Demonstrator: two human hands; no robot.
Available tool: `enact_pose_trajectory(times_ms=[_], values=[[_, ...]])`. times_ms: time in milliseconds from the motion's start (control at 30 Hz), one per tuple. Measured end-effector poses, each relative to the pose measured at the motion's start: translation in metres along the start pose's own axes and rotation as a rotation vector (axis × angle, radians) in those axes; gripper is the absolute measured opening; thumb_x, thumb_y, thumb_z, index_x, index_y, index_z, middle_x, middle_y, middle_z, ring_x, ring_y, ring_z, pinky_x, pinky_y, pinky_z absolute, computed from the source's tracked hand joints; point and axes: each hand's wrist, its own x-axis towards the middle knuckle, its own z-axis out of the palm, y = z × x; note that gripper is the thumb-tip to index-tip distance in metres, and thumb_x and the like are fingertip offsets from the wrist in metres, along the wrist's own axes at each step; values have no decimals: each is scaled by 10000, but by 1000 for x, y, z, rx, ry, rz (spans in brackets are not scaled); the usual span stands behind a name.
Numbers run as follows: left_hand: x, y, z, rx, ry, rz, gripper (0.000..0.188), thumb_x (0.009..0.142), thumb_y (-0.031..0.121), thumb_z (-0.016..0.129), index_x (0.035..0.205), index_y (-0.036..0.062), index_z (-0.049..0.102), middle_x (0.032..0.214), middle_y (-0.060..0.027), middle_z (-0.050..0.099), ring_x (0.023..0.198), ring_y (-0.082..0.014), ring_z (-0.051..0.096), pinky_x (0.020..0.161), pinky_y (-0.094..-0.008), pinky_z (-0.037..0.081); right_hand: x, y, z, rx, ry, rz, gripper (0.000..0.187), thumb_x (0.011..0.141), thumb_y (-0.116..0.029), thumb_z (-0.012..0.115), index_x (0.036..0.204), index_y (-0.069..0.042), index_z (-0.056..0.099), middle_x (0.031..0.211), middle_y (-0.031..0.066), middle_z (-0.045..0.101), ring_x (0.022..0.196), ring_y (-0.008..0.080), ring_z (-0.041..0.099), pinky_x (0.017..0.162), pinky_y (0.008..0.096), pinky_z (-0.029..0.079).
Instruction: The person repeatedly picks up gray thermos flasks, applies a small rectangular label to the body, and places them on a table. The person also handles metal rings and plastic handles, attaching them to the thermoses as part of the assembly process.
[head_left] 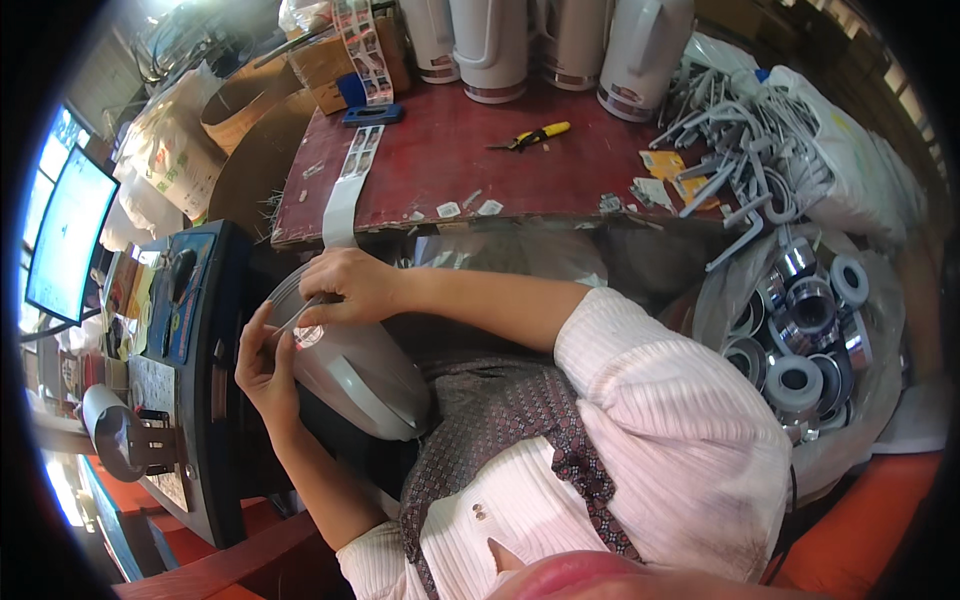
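Observation:
A light grey jug (392, 392) with a side handle lies tilted across my lap, its rim toward the upper left. My left hand (266, 362) is at the rim end, thumb and fingers closed around the edge. Above it, my right hand (352, 284) is closed in a pinch against the rim; a small dark sliver shows at its fingertips, too small to name. A small printed sticker (309, 337) sits on the jug's side just below my right fingers. A strip of label paper (342, 205) hangs over the table edge just beyond my right hand.
On the red table (440, 150) lie yellow-handled cutters (540, 134) and a blue cutter (372, 114). Several grey jugs (490, 50) stand at the back. Grey handles (740, 150) pile up at right, above a bag of ring-shaped parts (797, 380). A monitor (72, 238) stands left.

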Motion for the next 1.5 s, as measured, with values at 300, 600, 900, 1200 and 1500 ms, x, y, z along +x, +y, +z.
enact_pose_trajectory(times_ms=[300, 600, 900, 1200, 1500], values=[[0, -1, 14, 163, -70, 142, 308, 812, -110, 529, 1058, -22, 692, 889, -46, 562, 852, -155, 492, 777, -249, 371, -14, 1, -37, 113, -213, 82, 329, 908, -321, 615, 811, -7, 639, 760, 204, 628, 763, 404, 613, 703, 466, 460], [-3, 18, 38, 257, -54, 217, 272, 749, -68, 646, 1009, -4, 699, 835, -39, 548, 848, -184, 478, 784, -287, 378, -31, -13, -61, 33, -188, 19, 491, 681, -423, 810, 901, -12, 658, 746, 206, 640, 758, 384, 649, 673, 434, 487], [-9, -6, 30, 131, 26, 188, 333, 924, 42, 610, 1257, 40, 623, 1296, -139, 603, 1258, -262, 540, 1120, -397, 345, -47, -20, -90, 158, -134, 298, 267, 848, -289, 726, 913, -33, 691, 764, 133, 680, 715, 244, 660, 654, 362, 487], [-64, -31, -13, -902, 59, -17, 1102, 791, 712, 665, 1590, 144, 163, 1560, -225, 325, 1442, -368, 331, 1192, -541, 228, -109, 27, -147, 943, 562, 906, 320, 1018, -319, 568, 1155, -42, 654, 1062, 72, 706, 910, 159, 681, 803, 319, 557], [-53, -17, -31, -281, 277, 65, 620, 778, 583, 783, 1007, 57, 550, 1318, -276, 551, 1258, -386, 531, 1071, -506, 403, -137, 26, -101, 110, -602, 1017, 371, 946, -354, 638, 965, 9, 713, 886, 122, 725, 797, 182, 691, 745, 392, 555]])
